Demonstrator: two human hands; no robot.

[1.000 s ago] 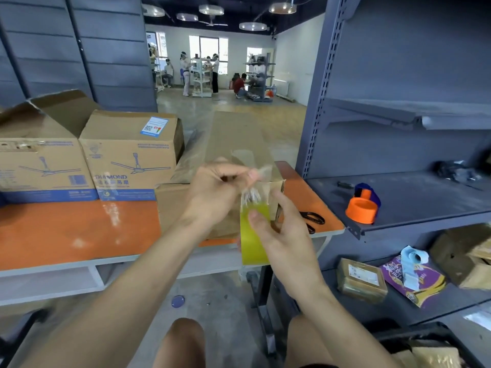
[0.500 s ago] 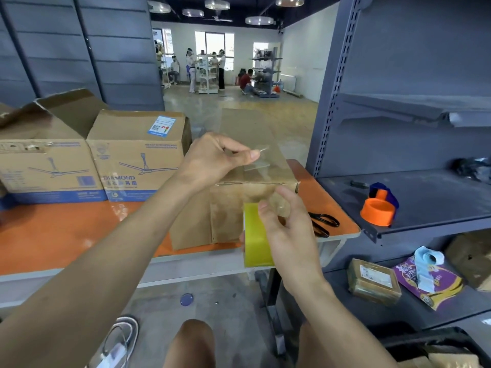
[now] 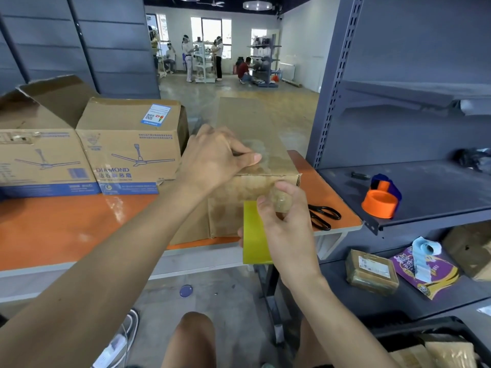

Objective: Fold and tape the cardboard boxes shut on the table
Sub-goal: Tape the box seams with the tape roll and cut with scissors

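We are taping the plain cardboard box at the near right corner of the surface. Our left hand, fingers curled, pinches the tape strip onto its top (the clear strip barely shows), while our right hand grips the yellow tape roll before its front face. Next, we judge: draw the roll down, press, cut.

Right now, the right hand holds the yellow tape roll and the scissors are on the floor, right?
No. The head view shows the scissors on the orange table, not the floor. The right hand does hold the yellow tape roll.
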